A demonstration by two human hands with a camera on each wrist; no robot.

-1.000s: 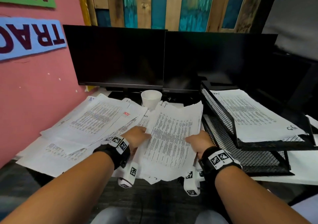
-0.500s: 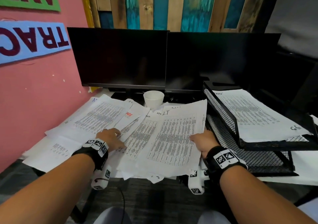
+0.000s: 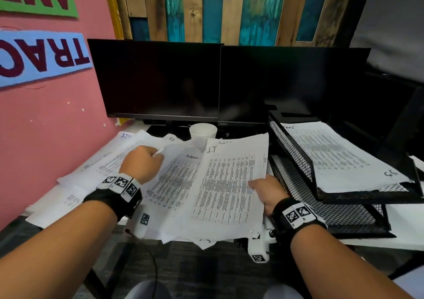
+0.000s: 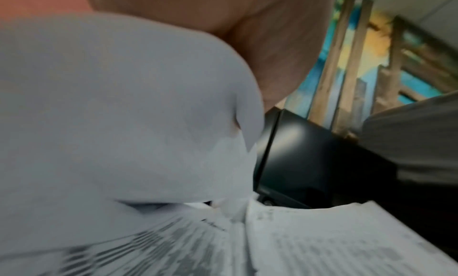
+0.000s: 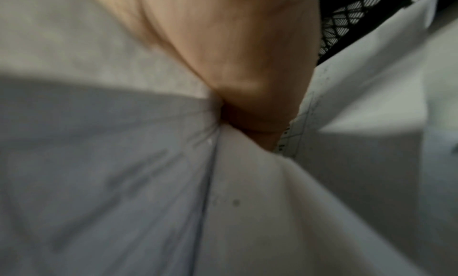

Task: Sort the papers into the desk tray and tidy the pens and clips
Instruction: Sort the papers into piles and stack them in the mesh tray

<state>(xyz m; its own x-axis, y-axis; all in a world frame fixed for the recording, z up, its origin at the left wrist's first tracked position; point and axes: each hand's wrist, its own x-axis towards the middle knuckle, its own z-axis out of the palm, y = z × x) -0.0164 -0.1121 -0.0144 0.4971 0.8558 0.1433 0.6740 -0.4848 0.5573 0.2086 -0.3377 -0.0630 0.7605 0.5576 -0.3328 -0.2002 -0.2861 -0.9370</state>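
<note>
Printed white papers lie strewn over the desk in front of two dark monitors. My right hand (image 3: 263, 189) pinches the right edge of a sheet headed "I.T" (image 3: 231, 184), thumb on top; the right wrist view shows the thumb (image 5: 250, 96) pressed into blurred paper. My left hand (image 3: 143, 162) is curled round the lifted top corner of a sheet headed "Admin" (image 3: 176, 174); this paper (image 4: 111, 104) fills the left wrist view. A black mesh desk tray (image 3: 296, 158) with two tiers stands at the right. Its upper tier holds a printed stack (image 3: 332, 154). No pens or clips show.
A white paper cup (image 3: 203, 133) stands behind the papers under the monitors (image 3: 160, 80). More sheets (image 3: 101, 168) spread left toward the pink wall (image 3: 50, 124). The desk's near edge runs just below my wrists, with dark floor beneath.
My left hand has moved from the left sheets up and right and taken hold of the Admin sheet's top corner. The right hand has kept its hold on the I.T sheet, now raised slightly.
</note>
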